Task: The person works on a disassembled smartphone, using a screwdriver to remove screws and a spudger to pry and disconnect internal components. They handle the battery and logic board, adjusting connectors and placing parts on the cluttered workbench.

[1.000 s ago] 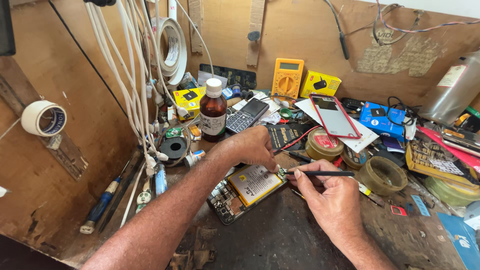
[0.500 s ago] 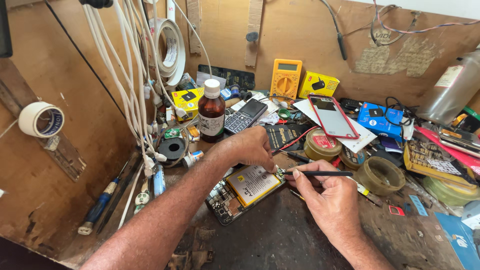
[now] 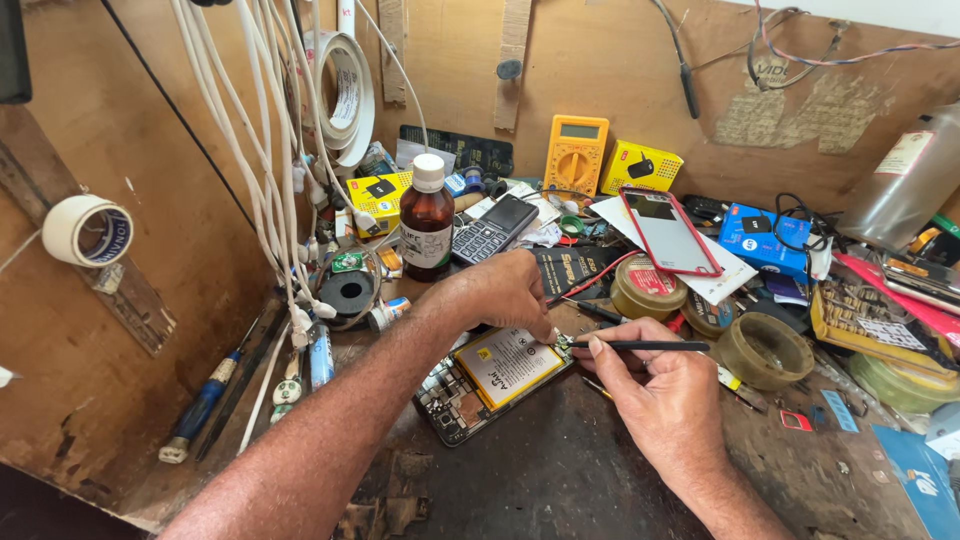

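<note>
1. At the middle of the cluttered desk (image 3: 560, 480) lies an opened phone (image 3: 490, 385) with its back off, a yellow-edged battery showing, set slantwise with one end toward the near-left.
2. Left hand (image 3: 505, 290) rests over the phone's far end, fingers curled down and pressing on its upper corner; it grips nothing that can be seen.
3. Right hand (image 3: 660, 395) is clenched on a thin black tool (image 3: 640, 346), held level, its tip pointing left and meeting the phone's right corner just beside the left fingertips.
4. Near side of the phone, toward the person, the dark desk surface is bare, the widest open room on show.
5. Far side is crowded: a brown bottle (image 3: 427, 220) with a white cap stands upright just beyond the left wrist, a keypad phone (image 3: 493, 228) beside it.
6. Right of the hands, a round tin (image 3: 645, 288) and an open ring-shaped tub (image 3: 767, 350) sit near the tool's back end, leaving little gap.
7. Left edge is walled by a wooden board; white cables (image 3: 280, 180) hang down along it, and a blue-handled screwdriver (image 3: 205, 400) lies at its foot.
8. A yellow multimeter (image 3: 576, 155) leans on the back wall, well apart from both hands.
</note>
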